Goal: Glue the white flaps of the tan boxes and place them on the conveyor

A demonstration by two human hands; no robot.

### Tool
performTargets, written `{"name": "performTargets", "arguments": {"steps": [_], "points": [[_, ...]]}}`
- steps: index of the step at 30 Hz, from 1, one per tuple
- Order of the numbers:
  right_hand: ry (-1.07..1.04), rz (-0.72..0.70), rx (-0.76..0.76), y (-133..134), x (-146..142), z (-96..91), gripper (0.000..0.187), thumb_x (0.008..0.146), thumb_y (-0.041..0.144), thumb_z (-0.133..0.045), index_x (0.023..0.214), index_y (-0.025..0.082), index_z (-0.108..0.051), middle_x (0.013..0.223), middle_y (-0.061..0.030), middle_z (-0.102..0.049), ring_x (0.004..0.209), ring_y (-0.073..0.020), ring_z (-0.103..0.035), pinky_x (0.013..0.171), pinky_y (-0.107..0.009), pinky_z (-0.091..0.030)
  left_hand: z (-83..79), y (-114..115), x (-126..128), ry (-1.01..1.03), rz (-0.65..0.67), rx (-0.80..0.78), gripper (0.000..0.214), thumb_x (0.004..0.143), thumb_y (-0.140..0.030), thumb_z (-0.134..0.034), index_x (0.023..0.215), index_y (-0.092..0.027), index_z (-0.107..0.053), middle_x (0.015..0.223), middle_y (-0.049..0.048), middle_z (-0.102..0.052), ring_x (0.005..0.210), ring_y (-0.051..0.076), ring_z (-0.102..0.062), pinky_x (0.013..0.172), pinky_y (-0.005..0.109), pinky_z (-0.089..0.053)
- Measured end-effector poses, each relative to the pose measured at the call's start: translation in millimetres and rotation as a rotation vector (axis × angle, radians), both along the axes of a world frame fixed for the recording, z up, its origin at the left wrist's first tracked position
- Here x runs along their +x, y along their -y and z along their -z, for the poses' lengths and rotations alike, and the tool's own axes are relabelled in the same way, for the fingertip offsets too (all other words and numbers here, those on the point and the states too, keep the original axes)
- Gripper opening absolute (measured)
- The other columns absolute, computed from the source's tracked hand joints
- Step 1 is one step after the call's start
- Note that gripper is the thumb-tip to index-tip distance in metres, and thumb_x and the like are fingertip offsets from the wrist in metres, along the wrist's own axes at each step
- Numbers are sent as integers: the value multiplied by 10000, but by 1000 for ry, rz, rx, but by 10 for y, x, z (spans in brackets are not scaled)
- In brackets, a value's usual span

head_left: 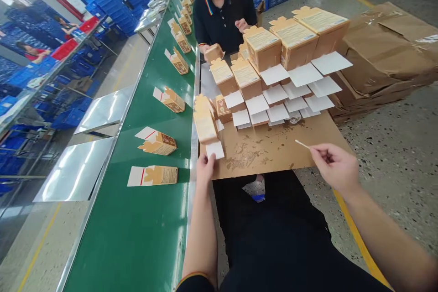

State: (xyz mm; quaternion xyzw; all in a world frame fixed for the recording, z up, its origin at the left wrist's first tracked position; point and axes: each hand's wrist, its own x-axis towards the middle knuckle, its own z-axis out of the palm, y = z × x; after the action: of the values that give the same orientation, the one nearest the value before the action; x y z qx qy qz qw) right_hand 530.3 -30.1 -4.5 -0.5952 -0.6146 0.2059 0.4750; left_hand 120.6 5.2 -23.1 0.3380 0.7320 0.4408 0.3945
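My left hand (pixel 204 167) rests at the near left edge of a brown cardboard work board (pixel 270 150), its fingers closed on the white flap of a small tan carton (pixel 206 125) that stands there. My right hand (pixel 333 165) hovers over the board's right corner and pinches a thin pale stick (pixel 302 144), tip pointing left. Rows of the same tan cartons (pixel 263 48) with white flaps open toward me are stacked in steps across the far half of the board.
A green conveyor belt (pixel 143 219) runs along my left, carrying several cartons (pixel 158 175) lying on their sides. Another person (pixel 222 13) in a dark polo sits beyond the board, holding a carton. Flattened brown cardboard (pixel 386 54) lies at right; blue crates stand at the back.
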Motion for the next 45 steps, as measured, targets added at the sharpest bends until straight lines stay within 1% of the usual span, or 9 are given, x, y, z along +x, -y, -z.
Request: {"name": "performTargets", "arguments": {"steps": [2,5,8,14,19,24,31,38,45], "points": [[87,7,-19,-265,131,-57,248,1036,483,-723,907,283,-791,705,-60,-701,588,-208,-616,528,-367,-510,98,373,-52,-119,142,-35,318,832,-447,-882,968,-204,-726,858,24,-677,790,214,-666,766,345,-566],[219,-14,-46,-727,282,-87,259,1030,458,-731,833,290,-711,668,-40,-654,602,-201,-571,594,-369,-477,115,615,-173,-246,217,-60,796,708,-515,-995,1382,-197,-714,1174,100,-700,962,252,-703,952,456,-626],[319,-74,-58,-1140,341,-46,310,1015,386,-746,747,306,-611,632,-14,-611,595,-181,-477,589,-342,-391,2,535,-255,-199,216,-59,1169,625,-560,-1062,1634,-249,-560,1387,151,-647,1097,275,-702,1061,491,-602],[409,-121,-103,-1499,276,31,430,981,232,-754,637,295,-504,553,32,-492,546,-136,-327,570,-316,-262,-126,177,189,-228,184,80,1253,596,-601,-1091,1653,-227,-532,1568,249,-585,1462,464,-614,1220,588,-504],[401,-115,-89,-1317,336,-49,252,928,127,-731,747,270,-631,623,17,-599,574,-149,-457,576,-310,-338,-55,93,695,-380,239,177,1101,558,-465,-1097,1524,-181,-652,1379,244,-691,1438,551,-627,1253,660,-463],[238,-48,-55,-770,320,-130,82,973,238,-731,906,252,-777,703,-15,-688,608,-162,-589,593,-314,-486,-88,145,503,-1,172,301,795,686,-440,-1044,1383,-263,-706,1360,157,-760,1316,394,-740,1186,542,-572],[-55,-347,-48,-69,-684,193,195,1089,294,-643,979,242,-795,763,-28,-740,611,-166,-641,539,-298,-519,203,141,459,494,-41,350,837,627,-534,-1118,1258,-272,-633,1358,127,-794,1332,323,-768,1187,508,-597],[280,-452,115,-10,-1257,691,276,1074,98,-552,871,212,-700,753,-50,-695,692,-202,-631,698,-331,-477,376,152,465,385,25,315,921,573,-494,-1148,1230,-297,-533,1328,114,-774,1354,327,-763,1195,522,-604],[315,-562,155,24,-1229,740,268,1077,102,-563,879,211,-707,785,-52,-731,703,-196,-625,727,-325,-485,404,239,640,193,92,383,982,607,-546,-1110,1293,-306,-449,1366,121,-713,1308,326,-767,1127,526,-639]]}}
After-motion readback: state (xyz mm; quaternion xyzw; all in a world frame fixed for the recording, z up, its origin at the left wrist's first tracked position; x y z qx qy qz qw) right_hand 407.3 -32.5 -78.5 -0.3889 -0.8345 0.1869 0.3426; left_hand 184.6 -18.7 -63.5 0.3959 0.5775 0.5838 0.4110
